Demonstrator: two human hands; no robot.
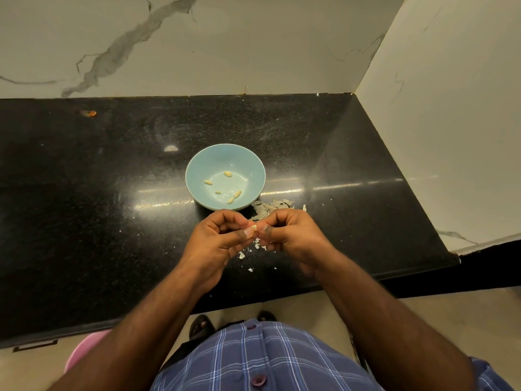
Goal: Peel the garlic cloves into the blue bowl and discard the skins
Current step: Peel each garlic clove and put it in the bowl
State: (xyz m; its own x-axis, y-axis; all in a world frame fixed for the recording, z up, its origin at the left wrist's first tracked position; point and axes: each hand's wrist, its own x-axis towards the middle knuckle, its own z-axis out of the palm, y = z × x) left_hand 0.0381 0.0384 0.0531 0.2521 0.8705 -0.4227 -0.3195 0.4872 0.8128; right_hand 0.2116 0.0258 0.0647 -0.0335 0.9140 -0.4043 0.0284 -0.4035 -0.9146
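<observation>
Mostly hidden between curled fingertips, a garlic clove (254, 227) is pinched by both left hand (218, 238) and right hand (290, 235), just in front of the blue bowl (197, 170) holding peeled cloves (227, 174); skins (267, 208) lie beside it.

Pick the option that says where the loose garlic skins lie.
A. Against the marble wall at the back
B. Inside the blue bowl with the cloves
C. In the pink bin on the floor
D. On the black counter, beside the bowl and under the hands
D: the garlic skins lie scattered on the black counter just right of the blue bowl, which holds only peeled cloves.
</observation>
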